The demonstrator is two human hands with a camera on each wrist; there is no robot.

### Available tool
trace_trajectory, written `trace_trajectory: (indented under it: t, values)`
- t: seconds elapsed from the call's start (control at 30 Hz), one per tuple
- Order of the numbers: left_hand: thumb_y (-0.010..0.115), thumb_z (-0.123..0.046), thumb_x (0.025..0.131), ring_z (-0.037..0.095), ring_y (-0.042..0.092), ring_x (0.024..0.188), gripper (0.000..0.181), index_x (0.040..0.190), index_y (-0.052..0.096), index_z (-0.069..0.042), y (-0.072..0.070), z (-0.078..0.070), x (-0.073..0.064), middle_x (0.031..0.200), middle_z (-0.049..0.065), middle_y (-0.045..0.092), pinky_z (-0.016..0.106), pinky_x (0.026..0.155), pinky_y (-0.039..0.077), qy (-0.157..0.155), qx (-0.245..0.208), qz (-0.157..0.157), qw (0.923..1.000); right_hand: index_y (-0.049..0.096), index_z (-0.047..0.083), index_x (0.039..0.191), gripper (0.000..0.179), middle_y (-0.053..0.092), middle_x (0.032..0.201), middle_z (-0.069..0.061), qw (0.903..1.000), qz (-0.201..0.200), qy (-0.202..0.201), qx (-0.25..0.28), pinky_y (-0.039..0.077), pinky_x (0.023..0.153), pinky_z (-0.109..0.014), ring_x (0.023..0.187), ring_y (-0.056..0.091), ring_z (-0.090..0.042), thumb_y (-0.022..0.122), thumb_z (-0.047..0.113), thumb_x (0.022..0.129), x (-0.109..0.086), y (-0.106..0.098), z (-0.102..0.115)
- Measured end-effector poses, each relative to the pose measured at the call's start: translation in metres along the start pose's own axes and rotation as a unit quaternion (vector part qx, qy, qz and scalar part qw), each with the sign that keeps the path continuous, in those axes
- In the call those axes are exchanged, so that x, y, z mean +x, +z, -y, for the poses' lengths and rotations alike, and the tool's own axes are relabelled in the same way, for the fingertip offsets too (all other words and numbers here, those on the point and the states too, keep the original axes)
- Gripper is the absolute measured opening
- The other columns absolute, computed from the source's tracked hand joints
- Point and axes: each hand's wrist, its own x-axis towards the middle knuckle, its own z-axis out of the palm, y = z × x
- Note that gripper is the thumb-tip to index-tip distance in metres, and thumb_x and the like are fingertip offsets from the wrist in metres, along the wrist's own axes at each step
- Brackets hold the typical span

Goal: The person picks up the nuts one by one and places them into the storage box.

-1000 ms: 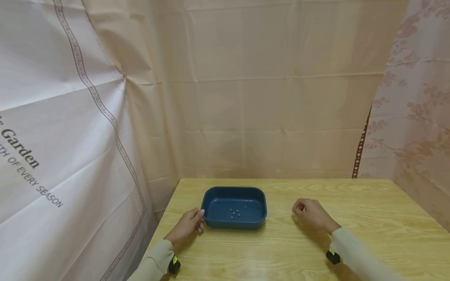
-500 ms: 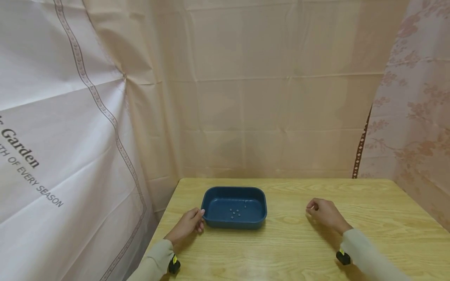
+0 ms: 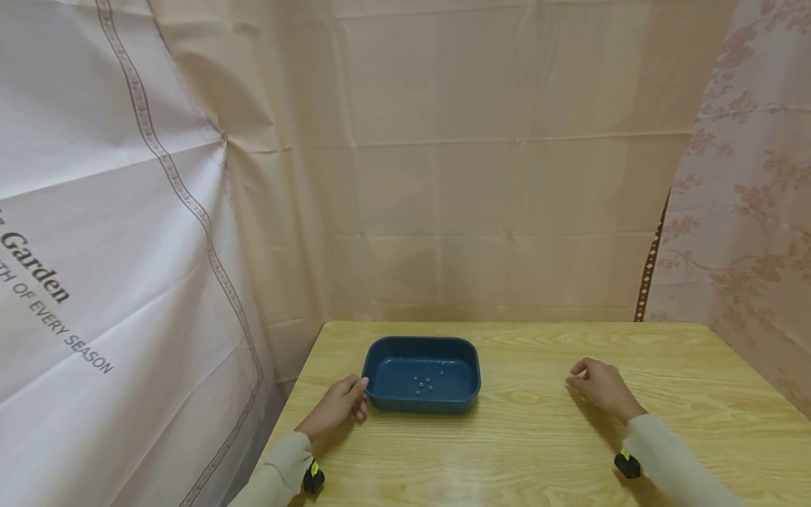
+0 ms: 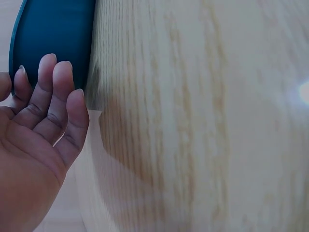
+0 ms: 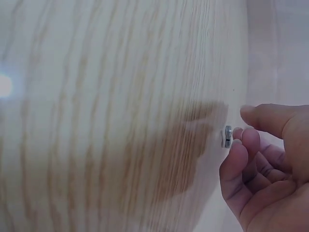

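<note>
A dark blue rectangular tray [image 3: 421, 406] stands on the table, left of centre. Several small metal nuts [image 3: 421, 384] lie loose on its floor. At the tray's near left corner my left hand [image 3: 337, 405] pinches the rim, thumb on top and fingers below along the outer wall, as the left wrist view also shows. My right hand [image 3: 603, 389] is low over the table, well right of the tray, its fingers loosely bent. In the right wrist view a hex nut [image 5: 227, 137] sits on the table at the fingertips, thumb and fingers apart; the head view hides it.
The light wood-grain table [image 3: 507, 451] ends at a back edge close to a beige cloth [image 3: 475, 211]. Printed cloths hang at both sides, a white one [image 3: 127, 246] on the left and a floral one [image 3: 747, 211] on the right.
My right hand has moved to the right over the table, away from the tray, slowing in the last half second. The left hand and the tray have stayed in place.
</note>
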Motion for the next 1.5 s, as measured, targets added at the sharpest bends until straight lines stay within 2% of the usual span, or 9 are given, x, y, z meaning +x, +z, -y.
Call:
trace_trajectory:
  t: [0.1, 0.3, 0.53, 0.8, 1.07, 1.27, 1.5]
  values:
    - [0.042, -0.035, 0.113, 0.020, 0.061, 0.069, 0.044, 0.099, 0.056, 0.005, 0.000, 0.000, 0.000, 0.080, 0.014, 0.064, 0.029, 0.065, 0.056, 0.000, -0.001, -0.001, 1.0000, 0.059, -0.011, 0.112, 0.028, 0.066, 0.076, -0.005, 0.9999, 0.002, 0.009, 0.006, 0.050, 0.051, -0.030, 0.057, 0.057, -0.019, 0.066, 0.013, 0.101, -0.001, -0.001, -0.002]
    - [0.042, -0.035, 0.113, 0.020, 0.061, 0.070, 0.044, 0.099, 0.056, 0.004, 0.000, 0.000, 0.001, 0.081, 0.012, 0.064, 0.030, 0.065, 0.057, -0.001, -0.002, -0.001, 1.0000, 0.062, -0.008, 0.106, 0.024, 0.065, 0.077, -0.004, 0.9996, -0.005, 0.025, -0.014, 0.050, 0.052, -0.031, 0.059, 0.058, -0.018, 0.069, 0.014, 0.098, -0.001, -0.002, -0.007]
    - [0.041, -0.037, 0.113, 0.019, 0.061, 0.069, 0.045, 0.100, 0.056, 0.004, -0.001, 0.002, 0.001, 0.081, 0.009, 0.063, 0.029, 0.064, 0.056, -0.012, -0.001, 0.002, 0.9999, 0.064, -0.007, 0.104, 0.020, 0.067, 0.081, -0.006, 0.9990, 0.013, 0.043, -0.005, 0.054, 0.055, -0.034, 0.063, 0.062, -0.019, 0.067, 0.012, 0.099, 0.000, -0.006, -0.010]
    - [0.041, -0.037, 0.113, 0.020, 0.061, 0.069, 0.045, 0.100, 0.056, 0.004, -0.001, 0.002, 0.001, 0.082, 0.011, 0.063, 0.030, 0.064, 0.055, -0.012, 0.001, 0.002, 0.9999, 0.066, -0.004, 0.095, 0.016, 0.064, 0.077, -0.004, 0.9988, 0.018, 0.046, -0.007, 0.055, 0.056, -0.032, 0.064, 0.062, -0.017, 0.066, 0.011, 0.101, -0.002, -0.008, -0.012]
    - [0.042, -0.038, 0.113, 0.018, 0.061, 0.069, 0.045, 0.100, 0.056, 0.003, -0.001, 0.004, 0.001, 0.082, 0.011, 0.063, 0.030, 0.064, 0.056, -0.014, -0.003, -0.002, 0.9999, 0.065, 0.004, 0.078, 0.024, 0.058, 0.066, -0.003, 0.9961, 0.052, 0.070, 0.014, 0.047, 0.053, -0.029, 0.057, 0.052, -0.016, 0.061, 0.009, 0.102, -0.002, -0.010, -0.014]
    - [0.043, -0.037, 0.112, 0.019, 0.060, 0.068, 0.045, 0.100, 0.057, 0.005, 0.001, 0.002, 0.000, 0.081, 0.013, 0.064, 0.030, 0.063, 0.055, -0.012, 0.000, -0.007, 0.9999, 0.060, 0.008, 0.067, 0.034, 0.052, 0.055, 0.000, 0.9966, 0.055, 0.060, 0.011, 0.042, 0.048, -0.027, 0.050, 0.046, -0.012, 0.063, 0.011, 0.100, -0.002, -0.008, -0.017]
    - [0.043, -0.037, 0.112, 0.019, 0.059, 0.068, 0.044, 0.102, 0.057, 0.003, 0.002, 0.001, 0.000, 0.083, 0.014, 0.063, 0.029, 0.062, 0.054, -0.019, -0.002, -0.014, 0.9997, 0.065, 0.006, 0.073, 0.028, 0.056, 0.060, -0.002, 0.9967, 0.053, 0.061, 0.010, 0.044, 0.048, -0.026, 0.052, 0.049, -0.013, 0.063, 0.011, 0.100, -0.002, -0.009, -0.016]
